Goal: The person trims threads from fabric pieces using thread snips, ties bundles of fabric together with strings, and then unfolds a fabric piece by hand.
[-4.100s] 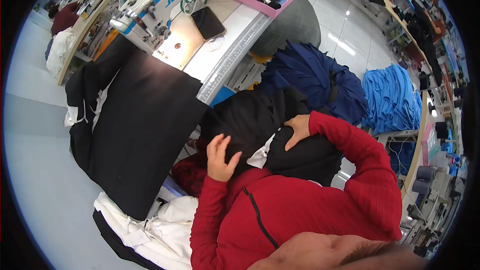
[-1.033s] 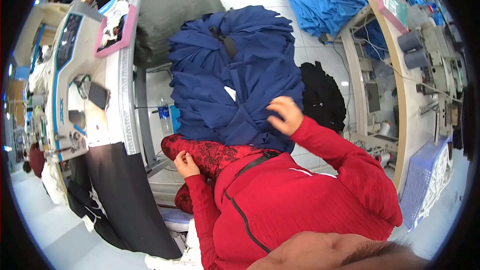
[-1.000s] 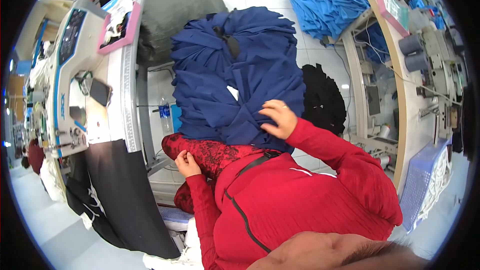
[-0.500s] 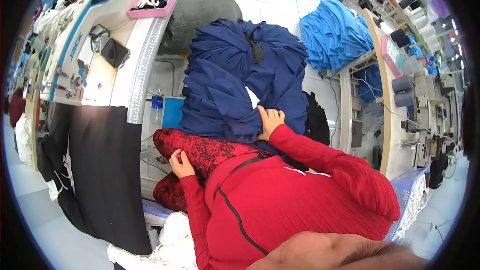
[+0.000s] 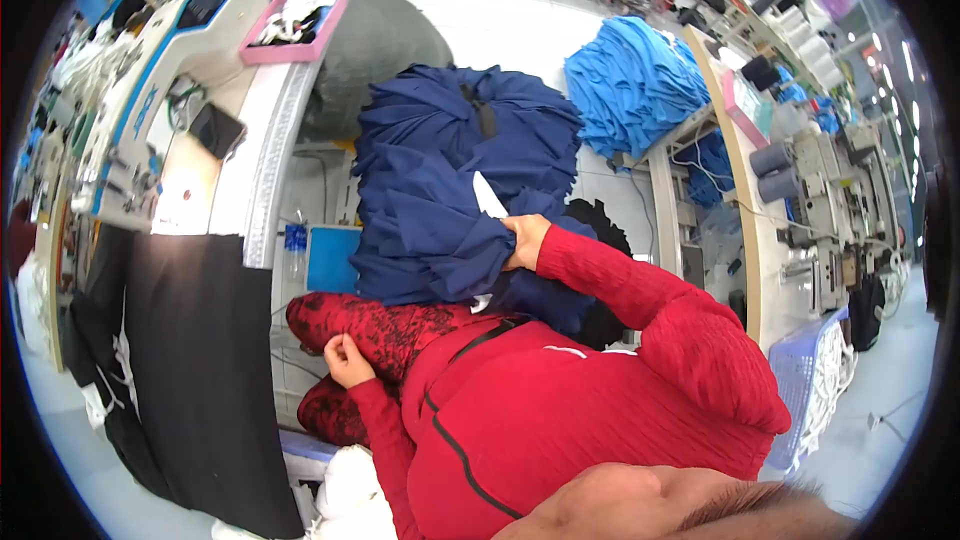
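A large tied bundle of navy cloth (image 5: 430, 160) stands in front of my knees, with a dark strap (image 5: 487, 120) across its top. Near its right front, my right hand (image 5: 524, 242) grips an edge of the navy pieces, fingertips partly hidden in the folds. A white patch (image 5: 488, 196) shows just beyond those fingers. My left hand (image 5: 348, 362) lies beside my red patterned trouser leg (image 5: 375, 330), fingers curled together and nothing visible in them. Black cloth (image 5: 200, 370) hangs off the sewing table's front at the left.
The sewing machine (image 5: 150, 90) is at left, with a phone (image 5: 216, 130) and pink tray (image 5: 296, 35) on its table. A grey sack (image 5: 375, 65) sits behind. Light blue cloth (image 5: 635, 85) is stacked at back right, before another machine table (image 5: 725, 170). A blue-violet basket (image 5: 800, 380) stands right.
The black bundle held on my lap earlier is gone from there. The view has turned toward the navy bundle. My right hand has come down and taken hold of its edge; my left fingers have closed.
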A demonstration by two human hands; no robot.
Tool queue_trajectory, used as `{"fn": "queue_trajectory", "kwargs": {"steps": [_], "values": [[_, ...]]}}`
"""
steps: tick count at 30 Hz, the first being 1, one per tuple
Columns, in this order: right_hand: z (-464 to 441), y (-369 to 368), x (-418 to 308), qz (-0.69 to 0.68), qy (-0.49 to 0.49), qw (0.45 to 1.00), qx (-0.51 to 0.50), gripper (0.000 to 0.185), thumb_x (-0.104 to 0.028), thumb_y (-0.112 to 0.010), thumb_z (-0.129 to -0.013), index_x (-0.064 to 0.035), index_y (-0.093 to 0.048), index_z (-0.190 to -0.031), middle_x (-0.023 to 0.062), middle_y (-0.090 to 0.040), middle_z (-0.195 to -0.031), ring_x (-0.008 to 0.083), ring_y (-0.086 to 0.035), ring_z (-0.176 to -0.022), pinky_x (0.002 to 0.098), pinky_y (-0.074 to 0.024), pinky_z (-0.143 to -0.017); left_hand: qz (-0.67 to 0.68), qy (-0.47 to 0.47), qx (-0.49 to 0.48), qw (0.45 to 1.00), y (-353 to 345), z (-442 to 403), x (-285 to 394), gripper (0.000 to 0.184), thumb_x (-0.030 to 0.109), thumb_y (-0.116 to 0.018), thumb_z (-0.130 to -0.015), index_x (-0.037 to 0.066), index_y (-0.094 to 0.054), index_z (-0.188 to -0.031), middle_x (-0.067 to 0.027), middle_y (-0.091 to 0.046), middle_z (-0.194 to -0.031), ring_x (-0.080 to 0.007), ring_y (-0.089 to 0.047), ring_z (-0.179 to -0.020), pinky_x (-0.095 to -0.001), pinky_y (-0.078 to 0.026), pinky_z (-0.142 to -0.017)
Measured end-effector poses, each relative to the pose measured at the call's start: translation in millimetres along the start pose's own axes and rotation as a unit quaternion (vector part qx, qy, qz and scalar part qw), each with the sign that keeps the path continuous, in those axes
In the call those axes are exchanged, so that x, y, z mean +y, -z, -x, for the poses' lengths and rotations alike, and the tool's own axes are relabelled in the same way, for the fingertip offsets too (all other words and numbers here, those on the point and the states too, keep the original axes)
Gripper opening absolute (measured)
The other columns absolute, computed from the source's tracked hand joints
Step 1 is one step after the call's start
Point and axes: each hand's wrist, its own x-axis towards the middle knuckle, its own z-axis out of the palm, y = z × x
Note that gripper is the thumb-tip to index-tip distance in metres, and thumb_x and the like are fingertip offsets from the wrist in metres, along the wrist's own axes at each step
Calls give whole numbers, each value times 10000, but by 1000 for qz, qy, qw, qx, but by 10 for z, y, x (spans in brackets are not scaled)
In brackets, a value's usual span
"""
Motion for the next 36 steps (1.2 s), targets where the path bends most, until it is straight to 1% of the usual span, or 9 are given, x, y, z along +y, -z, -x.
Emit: {"fn": "queue_trajectory", "kwargs": {"steps": [5, 10, 15, 19, 26, 30, 31, 34, 36], "values": [[383, 872, -108, -90, 26, 993, 68, 455, -145, -781, -560, -26, -634, -975, 153, -664, -882, 217, -639, -856, 318, -481, -760, -2, 6, -21, 1000, 28, 7, 121, 96, 121, -600, -842, 28, -574, -838, -11, -540, -734, -103, -481, -657, -251, -412, -617], [987, 1850, 482, -16, 36, 960, 278, 425, -28, -714, -562, -1, -623, -976, 110, -673, -858, 156, -631, -788, 282, -479, -745, -24, 4, -34, 999, -70, -19, 156, 103, 126, -587, -849, 27, -561, -843, -19, -540, -738, -104, -482, -667, -247, -412, -636], [1345, 2341, 984, -108, -60, 912, 391, 411, 53, -685, -596, 3, -623, -1000, 66, -670, -896, 160, -620, -799, 272, -474, -785, -46, 10, -37, 998, -134, -38, 102, 111, 132, -577, -851, 24, -552, -840, -16, -531, -741, -103, -477, -670, -252, -412, -634], [1024, 2473, 1628, 28, -102, 888, 447, 403, -39, -728, -592, -18, -628, -981, 114, -677, -870, 210, -649, -811, 301, -489, -763, -60, -4, -36, 998, -236, -25, 183, 126, 150, -578, -849, 30, -547, -825, -12, -519, -732, -107, -469, -651, -260, -410, -607], [436, 2719, 2693, 203, -167, 886, 382, 386, -148, -712, -620, -82, -611, -987, 165, -653, -891, 334, -625, -868, 371, -485, -772, -115, -39, -39, 992, -295, -60, 147, 128, 152, -581, -846, 31, -547, -819, -16, -513, -723, -117, -469, -644, -266, -413, -604], [82, 2792, 3380, 333, -195, 853, 351, 406, -142, -695, -638, -168, -604, -1032, 115, -633, -930, 312, -589, -933, 371, -459, -817, -133, -31, -31, 990, -310, -26, 220, 128, 152, -589, -841, 30, -554, -829, -19, -519, -730, -123, -473, -643, -271, -418, -605], [8, 2801, 3542, 385, -256, 825, 326, 439, -162, -696, -655, -223, -585, -1075, 75, -591, -1006, 281, -539, -1019, 386, -437, -850, -140, -36, -29, 989, -326, -24, 247, 127, 153, -590, -841, 30, -556, -832, -19, -520, -732, -124, -474, -643, -271, -418, -604], [-199, 2635, 3653, 311, -377, 775, 400, 470, -178, -693, -673, -244, -559, -1119, 54, -549, -1092, 265, -489, -1092, 417, -425, -878, -146, -50, -23, 988, -356, -20, 236, 125, 152, -589, -842, 30, -562, -841, -20, -521, -736, -124, -474, -647, -272, -419, -605], [-395, 2414, 3440, 294, -376, 793, 379, 508, -223, -714, -666, -248, -549, -1146, 61, -532, -1143, 269, -480, -1113, 439, -421, -898, -147, -45, -20, 988, -360, -28, 253, 122, 150, -587, -843, 30, -563, -843, -20, -520, -737, -124, -472, -650, -272, -418, -608]]}}
